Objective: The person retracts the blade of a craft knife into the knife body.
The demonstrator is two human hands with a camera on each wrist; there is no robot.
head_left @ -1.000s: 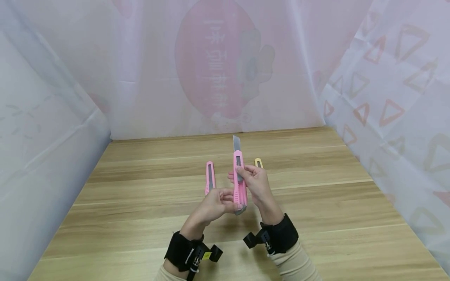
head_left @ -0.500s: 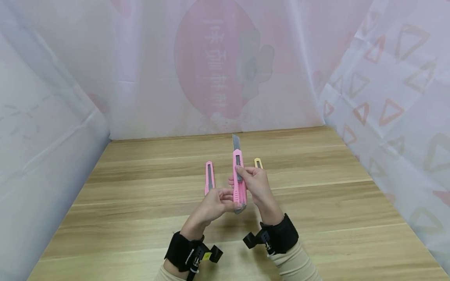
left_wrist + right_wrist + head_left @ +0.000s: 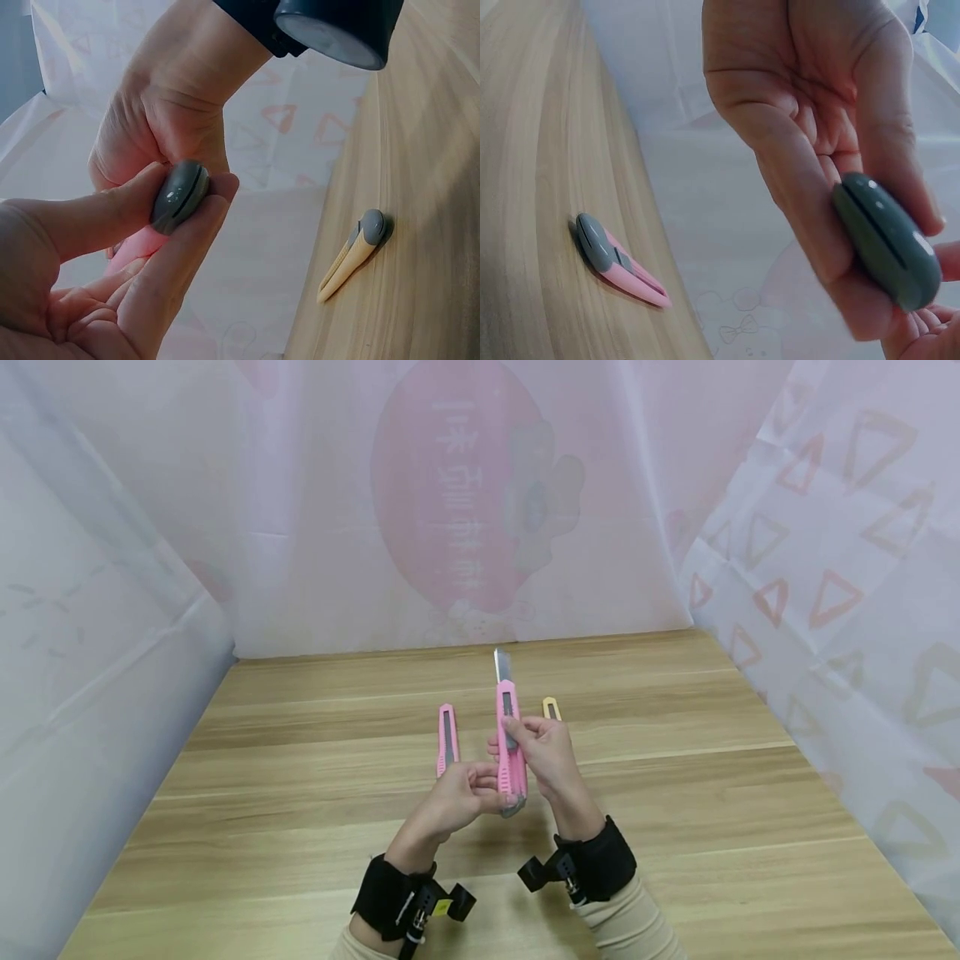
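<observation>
Three cutters are showing from my head view: a pink cutter [image 3: 512,752] held above the bench [image 3: 675,793], a second pink cutter [image 3: 447,739] lying to its left, and a yellow cutter [image 3: 552,706] lying to its right, mostly hidden behind my hand.

I am gripping the held cutter's body with my right hand [image 3: 551,756], fingers [image 3: 512,723] curled round it and one fingertip resting on the slider slot. My left hand [image 3: 457,797] is pinching the grey end cap [image 3: 180,195] between thumb and forefinger; the left wrist view is showing that pinch plainly, and the right wrist view is showing the cap sitting against my right palm.

Blade [image 3: 503,665] is standing out of the front end, pointing away from me toward the back sheet. The cutter is upright in the view and clear of the bench.

Judging progress: the blade is already extended and the cap is still seated, so I am reading the work on the rear end as begun, not finished. The two cutters on the bench are lying untouched.
</observation>
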